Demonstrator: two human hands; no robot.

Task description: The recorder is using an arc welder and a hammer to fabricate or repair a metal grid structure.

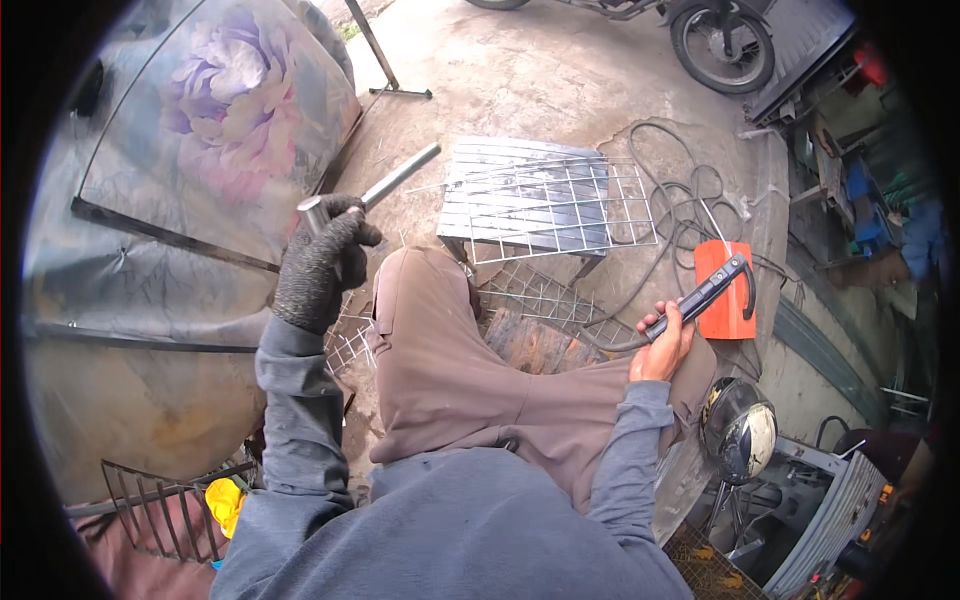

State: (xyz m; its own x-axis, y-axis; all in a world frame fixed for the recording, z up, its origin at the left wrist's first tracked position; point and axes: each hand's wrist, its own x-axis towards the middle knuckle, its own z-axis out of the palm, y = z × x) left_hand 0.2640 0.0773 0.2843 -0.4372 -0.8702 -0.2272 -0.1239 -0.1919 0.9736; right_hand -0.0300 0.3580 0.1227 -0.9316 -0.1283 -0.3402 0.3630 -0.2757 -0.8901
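Observation:
My left hand [325,255], in a dark grey knit glove, is raised at the left and closed around a metal hammer [402,174]. The hammer looks all metal, with a short round piece near my thumb and a bar pointing up to the right. My bare right hand [662,345] grips a black welding electrode holder [712,287] above my right knee. A thin rod [714,222] sticks up from the holder's far end. Ahead of my knees, a white wire grid [625,195] lies on a low slatted metal bench [475,190], apart from both hands.
An orange panel-like object [725,310] stands beyond my right hand. Dark cable [690,190] coils on the floor right of the bench. More mesh [540,290] and a wooden piece [535,343] lie between my legs. A helmet-like object [738,430] sits right; a flowered sheet [230,110] hangs left.

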